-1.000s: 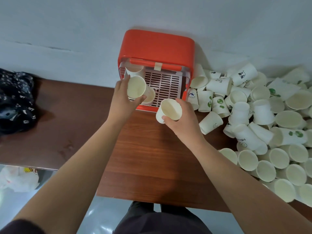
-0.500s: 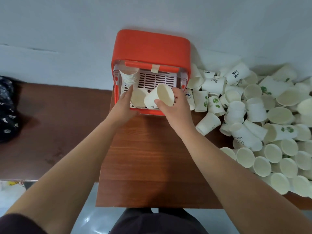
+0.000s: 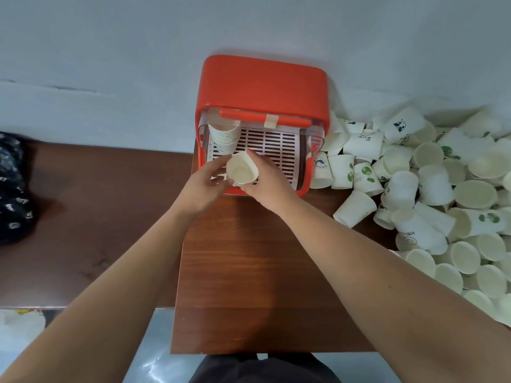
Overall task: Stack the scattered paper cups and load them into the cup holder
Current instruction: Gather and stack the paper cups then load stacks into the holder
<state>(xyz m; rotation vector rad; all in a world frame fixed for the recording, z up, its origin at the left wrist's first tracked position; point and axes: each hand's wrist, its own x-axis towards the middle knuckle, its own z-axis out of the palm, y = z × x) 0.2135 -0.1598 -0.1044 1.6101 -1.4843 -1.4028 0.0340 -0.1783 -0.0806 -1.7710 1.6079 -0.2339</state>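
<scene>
L hand (image 3: 206, 183): grips cup (image 3: 241, 170), frame ctr
R hand (image 3: 266, 180): grips same cup
cup holder (image 3: 262, 84): behind cup; stack (image 3: 223, 134) at its left

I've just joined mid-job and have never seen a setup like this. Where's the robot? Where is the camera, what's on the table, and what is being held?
There is no robot. A person works with bare hands, and the one picture comes from a camera worn on their head, looking down. The left hand and right hand together hold a paper cup, mouth up, over the front of the orange holder. The holder stands on the brown table against the wall. A stack of cups already sits in its back left corner. Loose cups lie heaped on the right, and a dark cloth lies at far left.
</scene>
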